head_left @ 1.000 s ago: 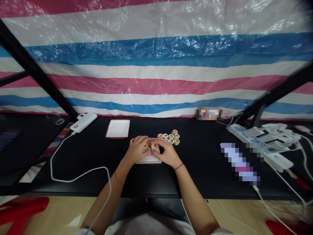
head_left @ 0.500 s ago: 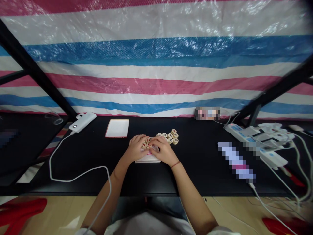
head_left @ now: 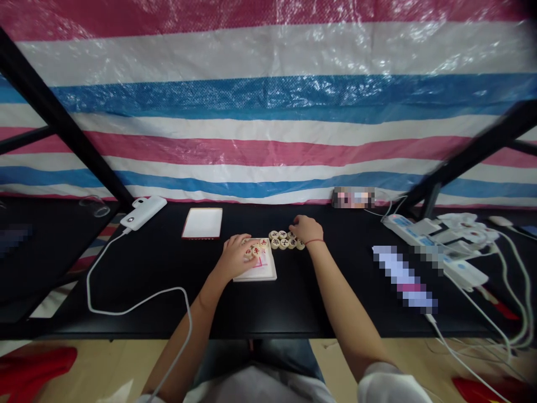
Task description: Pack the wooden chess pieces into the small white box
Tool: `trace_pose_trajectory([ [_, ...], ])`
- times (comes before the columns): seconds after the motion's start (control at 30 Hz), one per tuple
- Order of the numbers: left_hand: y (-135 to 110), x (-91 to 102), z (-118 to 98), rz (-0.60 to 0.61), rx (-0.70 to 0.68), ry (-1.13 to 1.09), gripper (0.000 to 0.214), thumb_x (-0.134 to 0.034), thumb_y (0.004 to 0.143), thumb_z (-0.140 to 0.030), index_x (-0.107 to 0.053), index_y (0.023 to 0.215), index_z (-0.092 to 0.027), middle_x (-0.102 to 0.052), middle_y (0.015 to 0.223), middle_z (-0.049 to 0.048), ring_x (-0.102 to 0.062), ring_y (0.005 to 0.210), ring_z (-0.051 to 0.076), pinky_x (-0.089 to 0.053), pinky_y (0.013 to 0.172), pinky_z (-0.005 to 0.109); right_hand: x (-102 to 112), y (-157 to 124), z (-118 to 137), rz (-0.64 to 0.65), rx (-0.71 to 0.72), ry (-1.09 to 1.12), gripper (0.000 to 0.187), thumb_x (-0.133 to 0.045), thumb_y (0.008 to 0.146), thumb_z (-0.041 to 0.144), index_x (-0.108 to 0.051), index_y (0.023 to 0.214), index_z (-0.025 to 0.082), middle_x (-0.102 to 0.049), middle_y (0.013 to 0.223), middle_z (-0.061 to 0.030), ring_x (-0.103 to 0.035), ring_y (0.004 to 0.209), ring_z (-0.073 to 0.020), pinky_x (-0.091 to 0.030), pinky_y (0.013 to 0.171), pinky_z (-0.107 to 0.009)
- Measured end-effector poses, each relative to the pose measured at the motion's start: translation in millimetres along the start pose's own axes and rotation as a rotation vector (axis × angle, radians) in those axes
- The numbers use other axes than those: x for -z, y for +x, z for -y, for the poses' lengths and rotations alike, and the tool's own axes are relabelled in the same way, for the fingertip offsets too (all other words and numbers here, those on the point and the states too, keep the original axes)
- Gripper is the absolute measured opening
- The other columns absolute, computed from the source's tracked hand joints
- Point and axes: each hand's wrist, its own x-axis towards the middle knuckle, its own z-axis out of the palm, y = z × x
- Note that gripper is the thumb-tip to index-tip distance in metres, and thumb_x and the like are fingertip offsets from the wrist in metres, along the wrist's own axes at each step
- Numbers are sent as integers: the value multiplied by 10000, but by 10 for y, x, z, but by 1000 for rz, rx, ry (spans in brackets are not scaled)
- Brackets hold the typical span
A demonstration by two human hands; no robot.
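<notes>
On the black table, a white box (head_left: 262,273) with pink print carries several round Chinese chess pieces (head_left: 256,251) marked in red. My left hand (head_left: 235,258) curves around these pieces at the box's left side, thumb on the near side and fingers on the far side. To the right of the box, more chess pieces (head_left: 284,244) with dark characters stand close together in rows. My right hand (head_left: 309,228) is at the far right end of that group, its fingers curled down against the pieces; whatever lies under the fingertips is hidden.
A shallow white tray-like lid (head_left: 202,223) with a red edge lies at the back left. A white charging device (head_left: 145,214) trails a cable across the table's left. Rightward are a blurred phone-like object (head_left: 405,277), a power strip (head_left: 436,249) and a striped sheet (head_left: 268,151) behind.
My right hand has left the box and moved right and away from me to the group of chess pieces. My left hand has stayed around the red-marked pieces.
</notes>
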Motion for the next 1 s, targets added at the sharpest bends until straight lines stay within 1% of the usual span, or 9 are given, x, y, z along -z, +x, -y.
trace_pose_trajectory([
  [0.13,-4,55,-31,-52,-14,24,459,-648,796,-364,-593,1242,-270,-540,1316,75,-456,1246,279,-343,1062,469,79,-25,11,-8,-2,26,268,-587,784,255,-695,1014,171,-711,1035,-134,-662,1000,-273,-476,810,-326],
  [0.2,29,95,-78,-115,-49,29,454,-606,842,-383,-567,1276,-258,-537,1314,89,-459,1253,274,-340,1073,457,113,-140,22,-142,48,154,272,-573,811,262,-679,1042,163,-723,992,-119,-667,984,-260,-482,829,-325],
  [0.3,133,125,-174,-179,-145,-18,481,-517,917,-378,-464,1376,-244,-533,1317,97,-485,1241,233,-370,1072,394,90,-429,88,-324,203,498,296,-578,836,307,-640,1092,174,-730,986,-88,-683,892,-207,-500,837,-301],
  [0.4,245,97,-261,-191,-204,-111,518,-517,927,-383,-406,1412,-237,-522,1334,97,-505,1233,215,-409,1058,353,-50,-695,197,-229,423,863,353,-647,805,409,-630,1083,193,-725,1029,-78,-686,883,-189,-530,848,-309],
  [0.5,288,50,-298,-200,-222,-186,361,-483,950,-324,-524,1301,-248,-583,1248,67,-565,1160,186,-448,1024,324,-237,-785,269,-98,507,1093,413,-699,762,469,-628,1059,191,-728,991,-78,-694,847,-189,-565,799,-332],
  [0.63,237,35,-268,-203,-195,-222,262,-491,942,-281,-609,1174,-251,-616,1144,52,-615,1062,169,-494,950,298,-381,-717,235,-38,465,1246,423,-755,706,481,-638,983,184,-740,891,-74,-707,821,-198,-581,758,-335],
  [0.8,170,25,-230,-160,-221,-242,125,-551,868,-217,-660,929,-222,-612,1047,42,-628,963,145,-496,868,275,-354,-679,120,-165,338,1429,368,-765,706,456,-639,921,185,-743,947,-95,-714,836,-202,-584,784,-349],
  [0.9,161,-1,-266,-89,-268,-135,62,-598,810,-198,-655,805,-222,-663,978,17,-616,954,163,-434,902,336,-327,-704,97,-189,304,1456,354,-772,699,451,-643,884,179,-743,928,-96,-716,824,-203,-589,776,-342],
  [1.0,161,-10,-315,-32,-258,-19,72,-610,802,-209,-661,756,-229,-705,933,-5,-587,968,186,-345,924,399,-334,-727,116,-163,280,1456,381,-772,690,472,-635,888,176,-739,930,-97,-716,763,-192,-599,683,-312],
])
